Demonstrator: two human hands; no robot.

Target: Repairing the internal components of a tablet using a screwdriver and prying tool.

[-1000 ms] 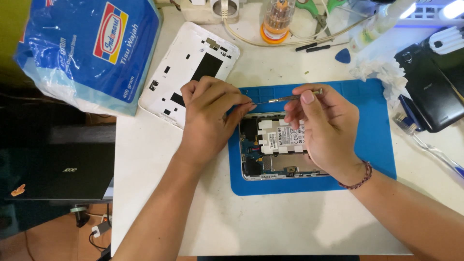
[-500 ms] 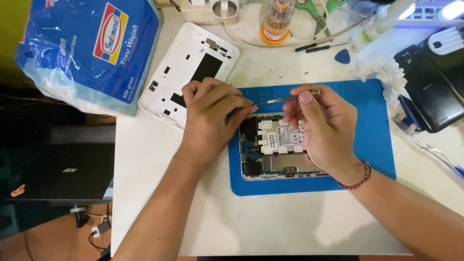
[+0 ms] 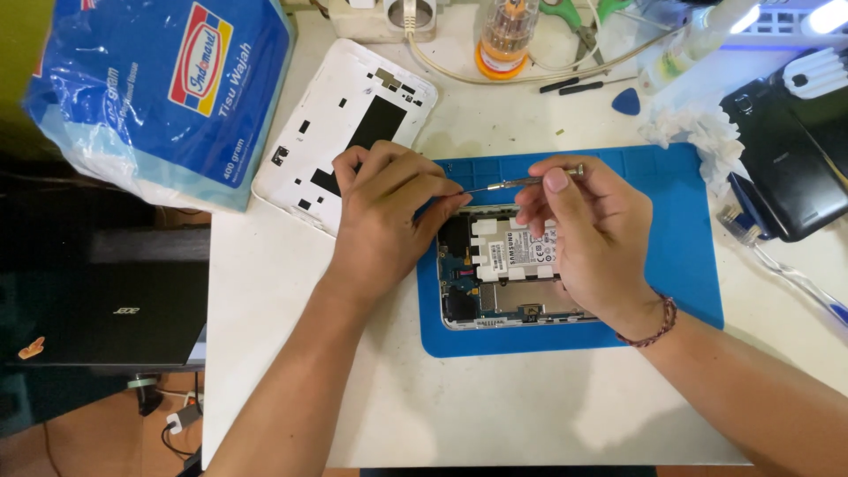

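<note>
White tabletop (image 3: pixel 495 406) fills the near part of the view, and on it lies a blue rectangular work mat (image 3: pixel 680 265). An opened tablet (image 3: pixel 517 274) rests on the left half of the mat with its back removed — a silver frame around dark circuit boards at the left end, a broad pale battery with a white label patch in the middle, and a small connector along the near edge.

Over its left end the left hand (image 3: pixel 384 216) sits with fingers curled down, fingertips pressed to the device's upper-left corner; whether it pinches anything there I cannot tell. To the right, the right hand (image 3: pixel 587 238) covers the tablet's right end and holds a thin metal screwdriver (image 3: pixel 521 183) pinched between thumb and fingertips, the shaft lying nearly level and its tip pointing left toward the left hand's fingers. A braided cord bracelet (image 3: pixel 649 322) circles the right wrist.

Just beyond the left hand, off the mat, lies the white back cover (image 3: pixel 349 124), inner side up, with dark cut-outs. Farther left sits a soft blue plastic pack of tissues (image 3: pixel 132 97) bearing a red, yellow and blue label. At the far edge stands a clear bottle with an orange base (image 3: pixel 505 35); a black device (image 3: pixel 795 159) lies at far right beside crumpled white tissue (image 3: pixel 698 132).
</note>
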